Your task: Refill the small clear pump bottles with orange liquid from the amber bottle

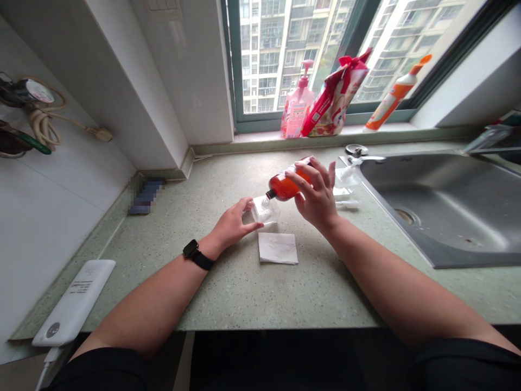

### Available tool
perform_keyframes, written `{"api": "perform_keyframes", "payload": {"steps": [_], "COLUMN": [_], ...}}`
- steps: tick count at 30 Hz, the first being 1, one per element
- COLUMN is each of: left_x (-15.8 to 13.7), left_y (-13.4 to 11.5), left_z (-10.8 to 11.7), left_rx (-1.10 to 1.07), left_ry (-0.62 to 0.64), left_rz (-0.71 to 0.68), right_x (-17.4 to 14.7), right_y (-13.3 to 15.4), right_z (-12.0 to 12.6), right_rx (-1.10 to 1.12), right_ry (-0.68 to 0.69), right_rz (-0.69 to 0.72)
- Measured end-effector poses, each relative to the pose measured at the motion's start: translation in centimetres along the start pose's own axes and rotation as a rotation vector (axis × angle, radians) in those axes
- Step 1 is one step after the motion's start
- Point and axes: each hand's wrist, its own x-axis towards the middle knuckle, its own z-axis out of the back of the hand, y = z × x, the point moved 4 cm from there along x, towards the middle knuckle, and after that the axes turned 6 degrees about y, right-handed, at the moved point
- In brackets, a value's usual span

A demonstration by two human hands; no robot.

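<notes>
Right hand: I have this grip closed around a translucent orange-red bottle with a black neck.
Bottle: tilted, neck toward eight o'clock, mouth just above a small clear see-through container; clear trace below the mouth, too small for me to make out.
Left hand: grip half open, thumb and fingers curved about the container's nine o'clock side; firm hold or light touch, I cannot tell.
Container: on the speckled pale-green tabletop, near the centre of my view.
Folded white paper square: flat, near the container, at its five o'clock.
Rectangular steel sink: three o'clock.
White rectangular power bank: eight o'clock.
White windowsill: pink pump bottle, one o'clock.
</notes>
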Motion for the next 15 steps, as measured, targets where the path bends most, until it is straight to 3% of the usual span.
{"api": "perform_keyframes", "payload": {"steps": [15], "left_x": [0.05], "left_y": [0.12], "left_z": [-0.04], "left_rx": [0.000], "left_ry": [-0.005], "left_rz": [-0.009], "right_x": [0.08], "right_y": [0.09], "right_z": [0.20], "right_rx": [0.007], "right_ry": [-0.010], "right_rz": [0.007]}}
